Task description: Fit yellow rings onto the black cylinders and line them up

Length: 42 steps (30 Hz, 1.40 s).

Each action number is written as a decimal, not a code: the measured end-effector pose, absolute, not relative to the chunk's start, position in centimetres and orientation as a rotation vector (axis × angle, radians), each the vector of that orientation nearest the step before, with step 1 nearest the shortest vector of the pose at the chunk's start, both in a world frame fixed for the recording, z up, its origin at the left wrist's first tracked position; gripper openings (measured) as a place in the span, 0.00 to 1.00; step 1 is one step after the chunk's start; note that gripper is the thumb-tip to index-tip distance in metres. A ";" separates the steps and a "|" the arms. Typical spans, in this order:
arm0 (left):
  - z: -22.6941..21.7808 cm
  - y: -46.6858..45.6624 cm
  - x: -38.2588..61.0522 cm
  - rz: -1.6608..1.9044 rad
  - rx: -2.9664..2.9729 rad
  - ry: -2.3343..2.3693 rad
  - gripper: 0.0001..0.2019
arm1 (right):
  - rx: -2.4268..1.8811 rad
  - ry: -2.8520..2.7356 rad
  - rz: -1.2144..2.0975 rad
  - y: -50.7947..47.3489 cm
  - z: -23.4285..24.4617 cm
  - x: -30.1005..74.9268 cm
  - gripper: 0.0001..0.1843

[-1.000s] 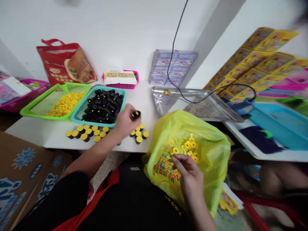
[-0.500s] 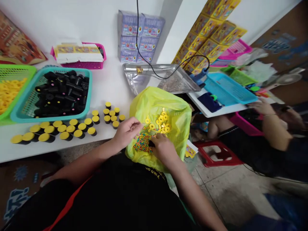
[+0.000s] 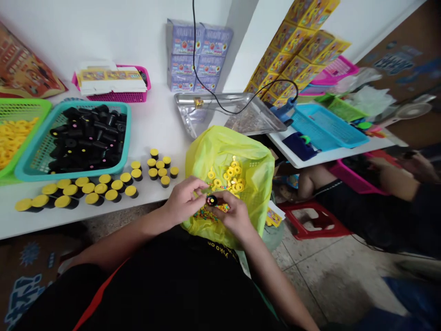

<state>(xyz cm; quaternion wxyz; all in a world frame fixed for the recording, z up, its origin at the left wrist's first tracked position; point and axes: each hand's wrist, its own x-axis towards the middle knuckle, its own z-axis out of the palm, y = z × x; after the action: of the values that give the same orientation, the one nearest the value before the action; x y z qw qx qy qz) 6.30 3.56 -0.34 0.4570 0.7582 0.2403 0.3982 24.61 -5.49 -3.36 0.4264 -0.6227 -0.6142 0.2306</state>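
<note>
L hand point(image 3: 184, 198) and R hand point(image 3: 235, 215) meet over the mouth of the yellow plastic bag point(image 3: 241, 147), which hangs just off the tabletop's front edge at its R end. Between them is one small black cylinder point(image 3: 211, 200), open end up, w/ coloured bits showing inside. R hand's fingers are closed round it. L hand's fingertips are drawn narrow and pinched at its rim, touching it.

Inside the bag are yellow rings point(image 3: 230, 177) toward the back and multicolour beads point(image 3: 204, 214) under the hands.

On the white tabletop point(image 3: 155, 119), along the front edge, is a row of yellow-capped black cylinders point(image 3: 86, 191), w/ a smaller cluster point(image 3: 158, 166) near the bag. Behind them a teal basket point(image 3: 126, 138) is full of uncapped black cylinders, and a green basket point(image 3: 34, 105) at the L edge holds more yellow rings. A pink basket point(image 3: 117, 96) is at the back edge. A metal tray point(image 3: 223, 117) lies at the back R corner w/ a black cable point(image 3: 206, 87) across it.

A co-worker point(image 3: 379, 193) is at R, blurred.
</note>
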 end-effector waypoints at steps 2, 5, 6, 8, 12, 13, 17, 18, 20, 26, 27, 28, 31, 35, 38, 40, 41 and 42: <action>-0.5 3.2 6.7 0.953 1.996 0.496 0.15 | -1.488 -1.474 0.518 -5.9 -2.7 24.2 0.09; -0.7 2.8 7.4 0.852 2.018 0.437 0.17 | -1.470 -1.428 0.409 -6.2 -2.3 23.5 0.08; -0.7 2.7 7.6 0.823 2.005 0.441 0.16 | -1.482 -1.419 0.393 -6.3 -2.4 23.4 0.08; -0.8 2.5 7.7 0.809 1.973 0.468 0.13 | -1.511 -1.431 0.414 -6.1 -2.6 23.7 0.07; -1.0 2.8 7.4 0.944 1.742 0.599 0.11 | -1.723 -1.521 0.490 -4.6 -2.8 26.1 0.10; -1.0 2.9 7.3 0.968 1.668 0.626 0.12 | -1.839 -1.545 0.452 -3.9 -2.8 26.7 0.10; -1.5 2.8 7.6 0.981 1.587 0.675 0.16 | -2.185 -1.699 0.215 -1.3 -3.3 27.9 0.10; -1.6 2.6 7.8 0.976 1.604 0.688 0.16 | -2.191 -1.741 0.188 -0.9 -3.6 27.9 0.10; -2.0 2.2 8.2 0.973 1.643 0.705 0.18 | -2.133 -1.789 0.162 -0.6 -4.6 27.8 0.07; -2.6 2.7 8.9 0.954 1.710 0.692 0.22 | -1.662 -1.679 0.171 0.1 -7.7 30.6 0.07; -2.7 2.9 9.0 0.935 1.712 0.705 0.23 | -1.636 -1.624 0.190 0.1 -7.6 30.9 0.07; -2.7 3.0 9.0 0.916 1.714 0.719 0.25 | -1.645 -1.567 0.203 0.0 -7.3 31.0 0.07; -2.4 3.2 9.1 0.875 1.714 0.743 0.25 | -1.754 -1.339 0.256 -1.3 -5.3 30.2 0.10; -1.7 3.2 9.0 0.826 1.696 0.734 0.23 | -1.604 -1.044 0.433 -3.8 -2.2 27.1 0.10; -1.2 3.1 8.8 0.847 1.639 0.720 0.19 | -1.462 -1.159 0.582 -4.9 -1.4 25.3 0.09; -1.1 2.9 8.7 0.869 1.604 0.733 0.18 | -1.415 -1.191 0.653 -5.1 -1.5 24.7 0.10; -1.1 2.9 8.7 0.881 1.591 0.741 0.17 | -1.400 -1.181 0.673 -5.0 -1.6 24.6 0.10; -1.1 2.8 8.7 0.888 1.583 0.748 0.17 | -1.386 -1.159 0.682 -4.9 -1.7 24.4 0.10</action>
<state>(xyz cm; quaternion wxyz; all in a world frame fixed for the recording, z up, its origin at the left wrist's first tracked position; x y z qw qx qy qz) 8.68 2.80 -1.12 0.5558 0.6703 0.3167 0.3762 24.43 -4.93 -1.66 0.5688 -0.5904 -0.4936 0.2902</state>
